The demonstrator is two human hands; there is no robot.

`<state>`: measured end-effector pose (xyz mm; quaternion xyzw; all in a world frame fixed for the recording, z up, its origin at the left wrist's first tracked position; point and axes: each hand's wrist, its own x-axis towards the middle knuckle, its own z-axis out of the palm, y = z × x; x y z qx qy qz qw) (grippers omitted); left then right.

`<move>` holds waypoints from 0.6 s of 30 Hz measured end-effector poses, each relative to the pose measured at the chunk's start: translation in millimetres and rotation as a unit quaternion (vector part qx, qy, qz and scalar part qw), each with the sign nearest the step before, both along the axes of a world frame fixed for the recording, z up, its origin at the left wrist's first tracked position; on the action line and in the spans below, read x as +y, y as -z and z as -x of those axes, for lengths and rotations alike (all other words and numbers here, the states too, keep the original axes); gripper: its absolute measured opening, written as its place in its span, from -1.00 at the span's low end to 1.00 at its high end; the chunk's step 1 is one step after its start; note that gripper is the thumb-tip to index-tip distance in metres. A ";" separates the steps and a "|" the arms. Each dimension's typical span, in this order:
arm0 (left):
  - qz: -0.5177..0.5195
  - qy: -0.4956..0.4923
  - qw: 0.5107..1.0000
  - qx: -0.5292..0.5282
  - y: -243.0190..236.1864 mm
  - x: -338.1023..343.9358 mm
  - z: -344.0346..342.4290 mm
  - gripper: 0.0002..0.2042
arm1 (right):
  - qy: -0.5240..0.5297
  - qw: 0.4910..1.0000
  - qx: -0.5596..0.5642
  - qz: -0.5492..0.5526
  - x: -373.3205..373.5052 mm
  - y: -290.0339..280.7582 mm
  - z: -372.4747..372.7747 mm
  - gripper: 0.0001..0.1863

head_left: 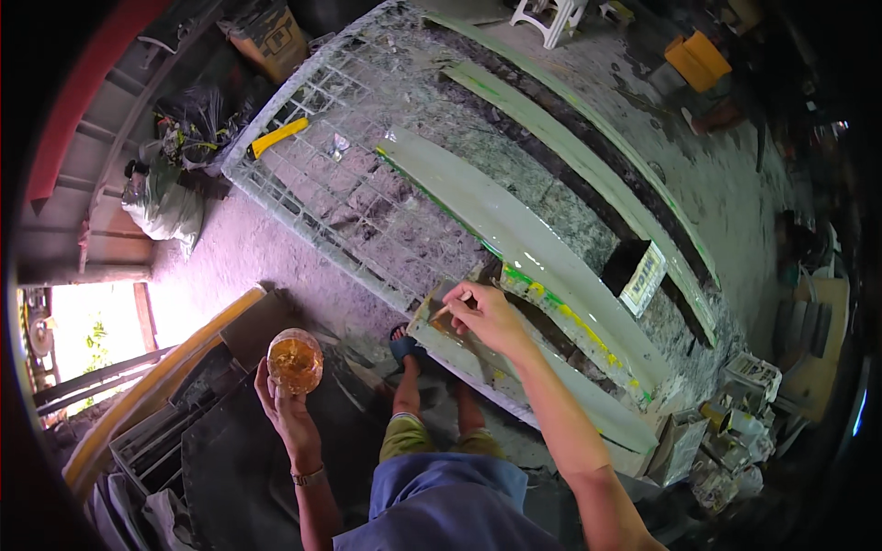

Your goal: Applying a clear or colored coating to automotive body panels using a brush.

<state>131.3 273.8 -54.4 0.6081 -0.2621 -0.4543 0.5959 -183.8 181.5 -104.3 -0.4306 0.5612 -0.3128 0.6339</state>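
Observation:
My left hand (290, 421) is closed round a clear cup (295, 360) with amber liquid in it, held up to the left of the table. My right hand (485, 318) pinches a thin light-coloured handle, which looks like a brush (443, 312). Its lower end is at the near left end of a long pale moulded panel (551, 390), over an amber wet-looking patch; whether it touches is hard to tell. Beyond lies a second long, glossy pale panel (524, 241) with green and yellow along its edge.
A wire-grid table (317, 234) carries the panels, with a yellow-handled tool (278, 137) at its far left corner. Further long pale strips (560, 119) lie at the back. A white printed tin (643, 280) sits among them. Boxes and cans (726, 441) crowd the right; a white stool (548, 20) stands behind.

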 end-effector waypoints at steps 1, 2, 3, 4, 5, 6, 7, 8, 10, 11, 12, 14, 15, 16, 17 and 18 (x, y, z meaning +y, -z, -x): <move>0.000 -0.005 1.000 -0.002 -0.6 -0.9 -2.3 -0.50 | 0.008 0.999 -0.024 -0.023 -2.3 -0.3 -3.4 -0.85; -0.002 -0.008 1.000 0.001 -1.8 -1.8 -4.7 -0.50 | 0.005 0.999 -0.020 -0.026 -1.4 4.3 -5.9 -0.85; 0.003 -0.005 1.000 0.000 -2.7 -2.6 -7.5 -0.50 | 0.055 0.996 -0.063 -0.040 2.9 12.5 -7.4 -0.84; 0.009 -0.001 1.000 -0.001 -2.2 -3.9 -10.1 -0.50 | 0.106 0.987 -0.105 -0.054 6.1 12.8 -9.6 -0.83; 0.009 -0.007 1.000 -0.007 0.7 -4.8 -12.7 -0.50 | 0.107 0.988 -0.099 -0.057 11.9 12.5 -11.2 -0.83; 0.006 -0.005 1.000 -0.001 2.2 -6.9 -13.0 -0.50 | 0.165 0.976 -0.127 -0.057 19.0 11.7 -12.3 -0.82; 0.012 -0.008 1.000 -0.006 0.7 -9.5 -12.0 -0.49 | 0.225 0.960 -0.154 -0.057 26.1 9.5 -10.5 -0.80; 0.017 -0.009 1.000 -0.011 -1.5 -11.4 -9.9 -0.49 | 0.230 0.960 -0.148 -0.060 33.4 12.6 -3.8 -0.80; 0.014 0.006 1.000 -0.005 -6.5 -12.0 -5.1 -0.48 | 0.150 0.982 -0.107 -0.037 47.8 17.2 12.9 -0.79; 0.020 0.011 1.000 -0.008 -6.5 -10.9 -2.1 -0.48 | 0.156 0.982 -0.103 -0.040 55.2 13.7 23.3 -0.79; 0.027 0.018 0.999 -0.011 -6.7 -9.1 2.6 -0.48 | 0.120 0.990 -0.030 -0.068 63.1 8.3 36.3 -0.79; 0.025 0.041 0.999 -0.004 -7.3 -7.3 16.9 -0.47 | 0.092 0.990 0.043 -0.096 77.6 4.4 59.0 -0.79; 0.026 0.053 0.998 0.000 -5.6 -5.6 25.4 -0.46 | 0.074 0.991 0.095 -0.051 87.4 8.9 71.4 -0.82; 0.025 0.065 0.998 0.005 -4.9 -2.2 34.7 -0.46 | 0.057 0.988 0.147 -0.007 97.1 7.4 81.3 -0.84; 0.024 0.075 0.997 0.009 -5.0 0.5 44.1 -0.46 | 0.067 0.986 0.150 -0.010 107.4 5.3 90.3 -0.84; 0.018 0.086 0.996 0.016 -5.3 2.7 53.9 -0.44 | 0.076 0.986 0.145 -0.028 117.5 2.5 99.1 -0.84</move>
